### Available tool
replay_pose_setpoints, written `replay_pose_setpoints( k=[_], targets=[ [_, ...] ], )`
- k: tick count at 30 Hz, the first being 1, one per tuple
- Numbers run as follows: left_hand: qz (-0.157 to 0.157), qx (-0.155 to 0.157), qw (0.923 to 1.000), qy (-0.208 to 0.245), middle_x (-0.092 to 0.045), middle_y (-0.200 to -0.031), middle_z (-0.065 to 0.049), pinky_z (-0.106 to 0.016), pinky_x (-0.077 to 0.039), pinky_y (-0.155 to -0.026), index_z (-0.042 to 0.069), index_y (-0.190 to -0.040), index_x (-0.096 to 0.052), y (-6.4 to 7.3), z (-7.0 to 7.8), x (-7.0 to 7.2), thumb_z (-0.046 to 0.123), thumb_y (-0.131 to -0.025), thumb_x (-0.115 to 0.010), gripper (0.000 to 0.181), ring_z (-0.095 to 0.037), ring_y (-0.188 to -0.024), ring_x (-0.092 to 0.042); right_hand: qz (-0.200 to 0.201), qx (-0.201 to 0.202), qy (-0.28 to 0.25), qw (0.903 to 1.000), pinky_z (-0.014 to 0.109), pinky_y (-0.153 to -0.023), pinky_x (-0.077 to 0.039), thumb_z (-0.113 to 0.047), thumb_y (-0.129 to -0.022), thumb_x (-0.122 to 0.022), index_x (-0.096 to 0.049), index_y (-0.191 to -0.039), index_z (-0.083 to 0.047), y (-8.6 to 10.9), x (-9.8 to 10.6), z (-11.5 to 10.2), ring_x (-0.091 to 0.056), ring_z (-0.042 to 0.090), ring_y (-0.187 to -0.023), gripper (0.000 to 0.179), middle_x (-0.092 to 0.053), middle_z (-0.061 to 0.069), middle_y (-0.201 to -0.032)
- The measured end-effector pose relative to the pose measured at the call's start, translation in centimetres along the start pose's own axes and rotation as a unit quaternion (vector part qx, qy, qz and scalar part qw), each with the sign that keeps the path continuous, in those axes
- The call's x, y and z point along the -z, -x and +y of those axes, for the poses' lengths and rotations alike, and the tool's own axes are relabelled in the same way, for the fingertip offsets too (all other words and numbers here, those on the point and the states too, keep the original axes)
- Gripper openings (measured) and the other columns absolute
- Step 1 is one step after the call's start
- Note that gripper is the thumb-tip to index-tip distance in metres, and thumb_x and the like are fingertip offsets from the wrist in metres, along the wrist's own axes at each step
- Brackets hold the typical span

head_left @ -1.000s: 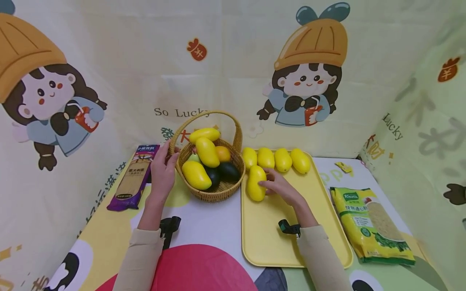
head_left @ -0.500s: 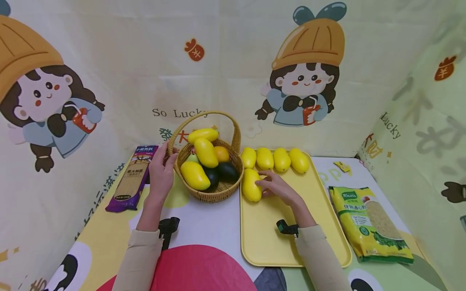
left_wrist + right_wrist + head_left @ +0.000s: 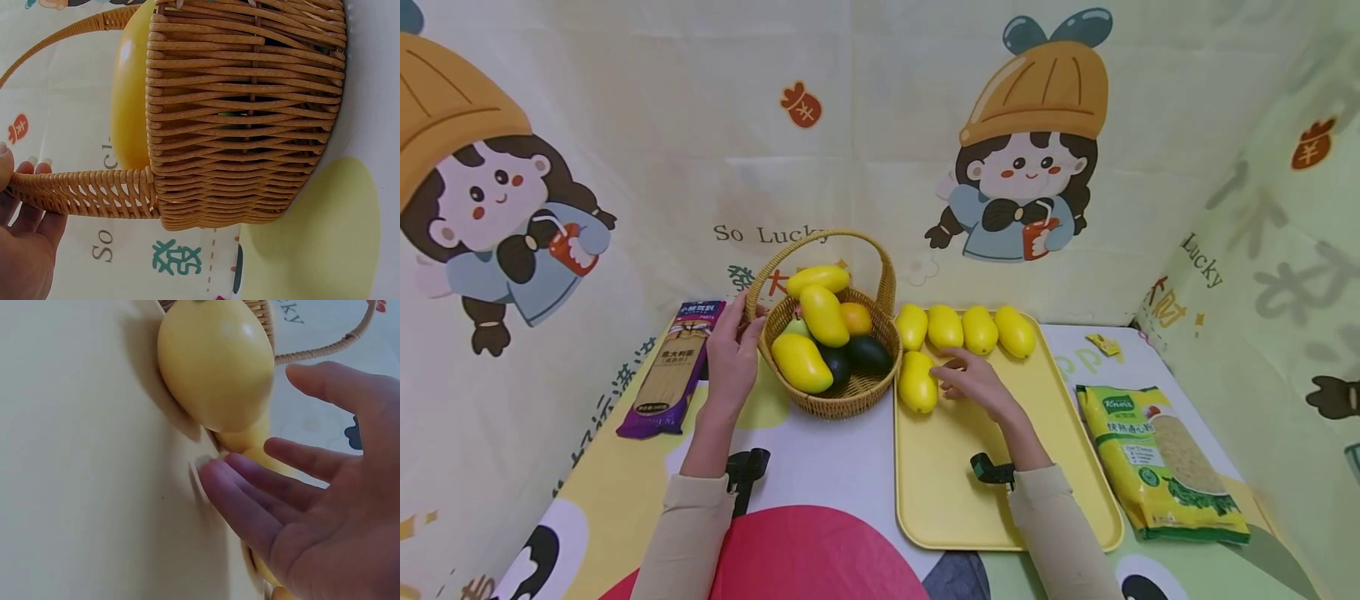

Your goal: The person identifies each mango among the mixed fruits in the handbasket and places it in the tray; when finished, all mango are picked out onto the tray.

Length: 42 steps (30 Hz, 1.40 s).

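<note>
My left hand [image 3: 733, 354] grips the handle of a wicker basket [image 3: 842, 406] by its left side, fingers behind and thumb in front in the left wrist view. Yellow mangoes [image 3: 803, 363], dark avocados [image 3: 871, 356] and an orange fruit [image 3: 857, 318] lie in the basket. On the yellow tray [image 3: 992, 500], one mango [image 3: 918, 383] lies at the left edge, in front of a back row of several mangoes [image 3: 980, 330]. My right hand [image 3: 973, 383] hovers just right of that front mango, fingers spread and holding nothing; the right wrist view shows a gap between the fingertips and the mango [image 3: 215, 362].
A purple pasta packet [image 3: 672, 367] lies left of the basket. Right of the tray are a green and yellow Knorr bag [image 3: 1161, 462] and a small yellow sachet [image 3: 1103, 343]. A printed cloth backdrop [image 3: 880, 183] stands behind the table.
My right hand has set the front mango down farther left on the tray, by its left edge, and let go of it. The left hand stays on the basket handle.
</note>
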<state>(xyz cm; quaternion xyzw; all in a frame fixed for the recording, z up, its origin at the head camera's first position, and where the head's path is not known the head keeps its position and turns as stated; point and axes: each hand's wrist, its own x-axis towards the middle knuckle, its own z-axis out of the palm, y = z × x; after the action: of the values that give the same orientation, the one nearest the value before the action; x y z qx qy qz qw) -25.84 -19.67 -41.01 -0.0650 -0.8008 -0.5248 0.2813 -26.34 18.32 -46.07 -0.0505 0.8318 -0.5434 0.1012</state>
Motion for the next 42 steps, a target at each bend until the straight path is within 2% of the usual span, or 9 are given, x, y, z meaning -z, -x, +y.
replay_pose_setpoints(
  k=[6, 8, 11, 15, 22, 26, 30, 37, 42],
  targets=[
    [-0.006, -0.002, 1.0000, 0.005, -0.061, -0.122, -0.012, -0.005, -0.043, -0.086, 0.020, -0.150, -0.044, 0.1, -0.2, 0.2, 0.019, -0.104, -0.050, 0.047, -0.018, -0.113, -0.056, 0.088, 0.054, 0.066, 0.9925, 0.042, -0.091, -0.053, -0.036, -0.092, -0.069, -0.060, -0.134, -0.007, -0.3, -0.2, -0.2, -0.062, 0.030, -0.111, 0.052, -0.065, 0.016, -0.125],
    [-0.007, -0.006, 0.9999, 0.010, -0.061, -0.121, -0.011, -0.006, -0.044, -0.086, 0.023, -0.150, -0.045, 0.1, -0.3, 0.3, 0.022, -0.104, -0.050, 0.046, -0.016, -0.113, -0.056, 0.112, 0.082, 0.065, 0.9882, 0.044, -0.095, -0.051, -0.031, -0.092, -0.070, -0.063, -0.130, -0.004, -0.6, -0.4, -0.5, -0.061, 0.030, -0.113, 0.047, -0.066, 0.017, -0.125],
    [-0.009, -0.010, 0.9998, 0.014, -0.061, -0.121, -0.011, -0.005, -0.045, -0.087, 0.024, -0.149, -0.045, 0.1, -0.4, 0.3, 0.023, -0.104, -0.051, 0.046, -0.016, -0.112, -0.057, 0.126, 0.121, 0.030, 0.9842, 0.050, -0.100, -0.049, -0.023, -0.091, -0.072, -0.064, -0.126, -0.001, -0.7, -0.9, -1.1, -0.060, 0.035, -0.113, 0.042, -0.065, 0.021, -0.126],
    [-0.010, -0.009, 0.9998, 0.011, -0.061, -0.121, -0.010, -0.005, -0.045, -0.087, 0.024, -0.150, -0.045, 0.1, -0.3, 0.2, 0.023, -0.103, -0.051, 0.047, -0.015, -0.112, -0.057, 0.117, 0.153, 0.003, 0.9814, 0.053, -0.105, -0.046, -0.019, -0.091, -0.073, -0.064, -0.126, 0.000, -0.9, -1.9, -1.8, -0.059, 0.038, -0.116, 0.041, -0.064, 0.021, -0.127],
    [-0.008, 0.001, 0.9999, 0.013, -0.061, -0.123, -0.010, -0.005, -0.043, -0.085, 0.023, -0.150, -0.045, 0.2, 0.2, 0.4, 0.021, -0.103, -0.053, 0.048, -0.015, -0.110, -0.055, 0.098, 0.183, 0.016, 0.9780, 0.049, -0.111, -0.041, -0.022, -0.090, -0.073, -0.065, -0.128, -0.010, -1.4, -4.1, -2.9, -0.057, 0.028, -0.121, 0.041, -0.065, 0.011, -0.128],
    [-0.008, 0.002, 0.9999, 0.011, -0.062, -0.124, -0.010, -0.005, -0.044, -0.086, 0.023, -0.150, -0.045, 0.1, 0.3, 0.4, 0.021, -0.103, -0.053, 0.048, -0.017, -0.111, -0.056, 0.077, 0.209, 0.050, 0.9737, 0.051, -0.111, -0.041, -0.021, -0.089, -0.074, -0.065, -0.129, -0.011, -1.8, -5.4, -3.4, -0.056, 0.028, -0.124, 0.042, -0.065, 0.008, -0.130],
    [-0.005, 0.001, 0.9999, 0.010, -0.062, -0.124, -0.011, -0.006, -0.045, -0.085, 0.022, -0.149, -0.046, 0.1, 0.1, 0.4, 0.021, -0.103, -0.053, 0.047, -0.018, -0.110, -0.057, 0.056, 0.235, 0.095, 0.9658, 0.047, -0.111, -0.043, -0.022, -0.089, -0.074, -0.064, -0.130, -0.012, -2.3, -6.9, -4.1, -0.056, 0.024, -0.126, 0.043, -0.064, 0.004, -0.131],
    [-0.001, -0.002, 1.0000, 0.009, -0.063, -0.123, -0.008, -0.008, -0.047, -0.081, 0.025, -0.148, -0.048, 0.0, -0.1, 0.4, 0.025, -0.102, -0.053, 0.046, -0.015, -0.105, -0.057, 0.052, 0.263, 0.162, 0.9498, 0.041, -0.109, -0.046, -0.027, -0.088, -0.076, -0.065, -0.130, -0.014, -2.5, -9.3, -5.8, -0.058, 0.019, -0.124, 0.046, -0.065, 0.000, -0.130],
    [-0.003, 0.001, 1.0000, 0.004, -0.064, -0.125, -0.009, -0.007, -0.047, -0.084, 0.023, -0.150, -0.046, 0.1, -0.1, 0.4, 0.026, -0.103, -0.052, 0.048, -0.019, -0.109, -0.059, 0.029, 0.261, 0.151, 0.9530, 0.041, -0.109, -0.045, -0.028, -0.087, -0.077, -0.063, -0.132, -0.013, -2.5, -10.8, -7.2, -0.058, 0.021, -0.125, 0.049, -0.065, 0.004, -0.131]
  ],
)
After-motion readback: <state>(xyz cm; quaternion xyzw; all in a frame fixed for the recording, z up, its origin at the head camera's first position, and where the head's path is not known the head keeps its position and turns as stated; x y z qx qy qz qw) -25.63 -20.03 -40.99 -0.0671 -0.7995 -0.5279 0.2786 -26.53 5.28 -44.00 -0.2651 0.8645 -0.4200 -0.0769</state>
